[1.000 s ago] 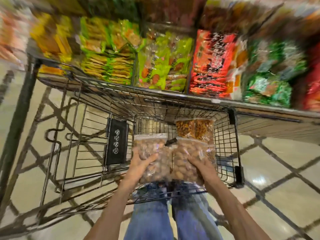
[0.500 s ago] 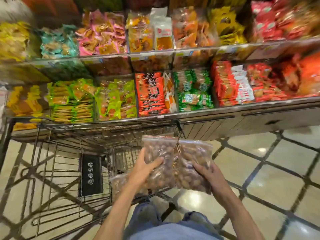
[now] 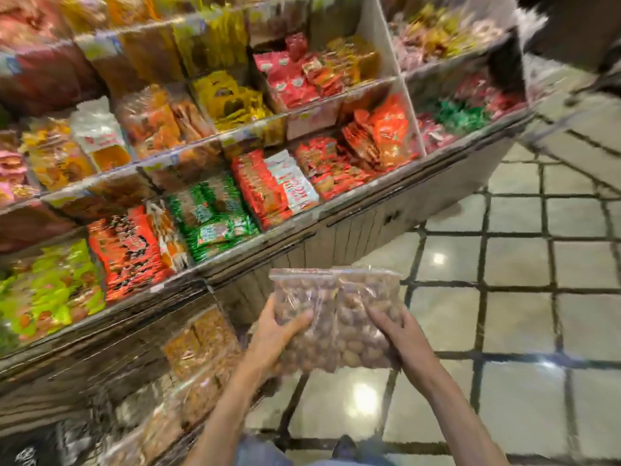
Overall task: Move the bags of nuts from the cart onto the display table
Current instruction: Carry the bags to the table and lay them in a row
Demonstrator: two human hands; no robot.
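Two clear zip bags of brown nuts are held side by side in front of me, above the tiled floor. My left hand [image 3: 274, 334] grips the left bag of nuts [image 3: 302, 297] with the thumb across its front. My right hand [image 3: 405, 338] grips the right bag of nuts [image 3: 361, 331] from its right side. The wire cart [image 3: 111, 415] is at the lower left, blurred, with more bags of nuts [image 3: 198, 344] still in it. The tiered display table [image 3: 353, 216] of snack packets rises just beyond the bags.
Shelves of red, green, yellow and orange snack packets [image 3: 215, 210] fill the upper left. A white divider panel [image 3: 396, 79] splits the display near its right end. Glossy tiled floor [image 3: 521, 297] with dark lines spreads to the right. My blue jeans show at the bottom edge.
Both hands lifted the two bags out of the cart and carried them to the right. The view swung right, so the cart slid to the lower left and the display's right end came in.
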